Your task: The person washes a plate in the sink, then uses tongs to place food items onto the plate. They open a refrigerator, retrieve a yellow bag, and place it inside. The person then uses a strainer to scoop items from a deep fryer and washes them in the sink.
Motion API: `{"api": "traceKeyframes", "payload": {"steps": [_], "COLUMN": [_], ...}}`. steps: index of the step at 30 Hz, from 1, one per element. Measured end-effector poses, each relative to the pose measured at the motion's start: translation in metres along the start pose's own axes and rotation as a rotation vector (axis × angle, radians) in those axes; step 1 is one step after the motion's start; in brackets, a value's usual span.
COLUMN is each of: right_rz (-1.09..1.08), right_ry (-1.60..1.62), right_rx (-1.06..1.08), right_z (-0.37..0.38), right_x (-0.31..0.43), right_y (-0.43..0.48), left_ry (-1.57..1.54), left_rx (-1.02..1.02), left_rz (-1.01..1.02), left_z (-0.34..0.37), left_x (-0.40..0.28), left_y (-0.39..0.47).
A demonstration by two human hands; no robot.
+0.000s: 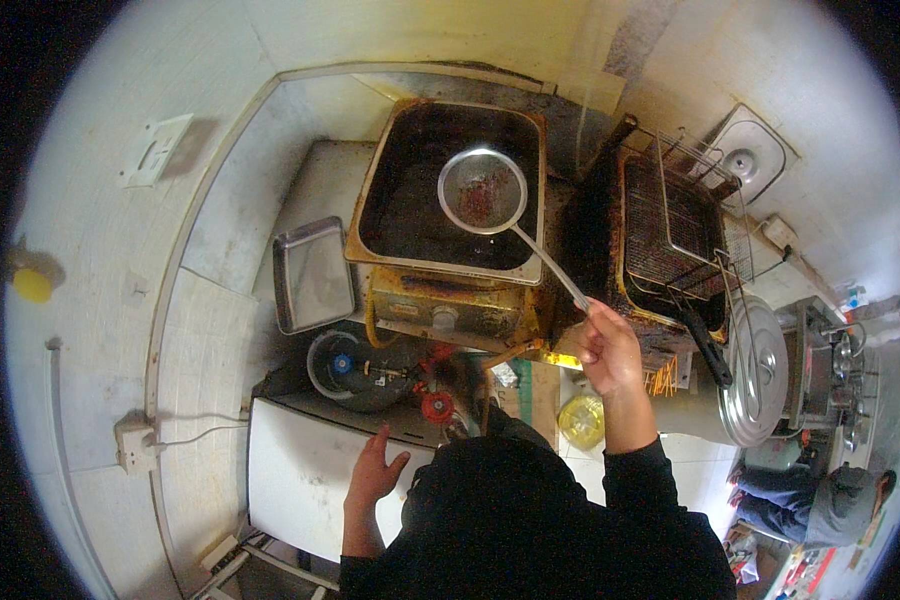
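Note:
My right hand [612, 351] grips the end of the long handle of a round fine-mesh skimmer [483, 190]. Reddish-brown bits show at the middle of its mesh. The skimmer is over a square fryer vat [397, 210] with a dark inside; whether the mesh touches any liquid I cannot tell. Below the vat's front rim is a grease-stained panel with a knob [444, 319]. My left hand [376, 469] holds nothing, its thumb and fingers apart, at the edge of a white cabinet top [307, 465]. Whether it touches that top is unclear.
A shallow metal tray [315, 276] lies left of the vat. Wire fry baskets [675, 217] sit in a second fryer at right, near a large metal lid [757, 367]. Gas cylinders with a red valve [438, 408] stand below. Another person [832, 502] is at far right.

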State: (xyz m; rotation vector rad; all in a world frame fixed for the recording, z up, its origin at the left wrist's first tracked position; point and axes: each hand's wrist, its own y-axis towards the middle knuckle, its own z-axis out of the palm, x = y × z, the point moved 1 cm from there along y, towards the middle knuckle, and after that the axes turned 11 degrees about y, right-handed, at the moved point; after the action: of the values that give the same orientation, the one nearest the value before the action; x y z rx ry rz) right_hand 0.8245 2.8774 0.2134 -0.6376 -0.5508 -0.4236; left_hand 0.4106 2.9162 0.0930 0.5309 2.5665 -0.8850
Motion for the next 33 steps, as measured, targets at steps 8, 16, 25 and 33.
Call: {"api": "traceKeyframes", "payload": {"steps": [8,16,25,33], "right_rz": [0.027,0.031,0.002,-0.027], "right_ry": [0.034,0.068,0.105,-0.003], "right_rx": [0.073,0.072,0.170,0.122], "right_z": [-0.010,-0.013,-0.013,-0.011], "right_x": [-0.001,-0.002,0.002,0.001], "right_y": [0.001,-0.004,-0.006,-0.008], "left_ry": [0.015,0.010,0.010,0.022], "left_rx": [0.038,0.044,0.033,0.047], "left_rz": [0.037,0.038,0.028,0.030], "left_z": [0.014,0.009,0.006,0.009], "left_x": [-0.004,-0.011,-0.010,-0.009], "left_y": [0.001,0.004,0.004,0.005]}}
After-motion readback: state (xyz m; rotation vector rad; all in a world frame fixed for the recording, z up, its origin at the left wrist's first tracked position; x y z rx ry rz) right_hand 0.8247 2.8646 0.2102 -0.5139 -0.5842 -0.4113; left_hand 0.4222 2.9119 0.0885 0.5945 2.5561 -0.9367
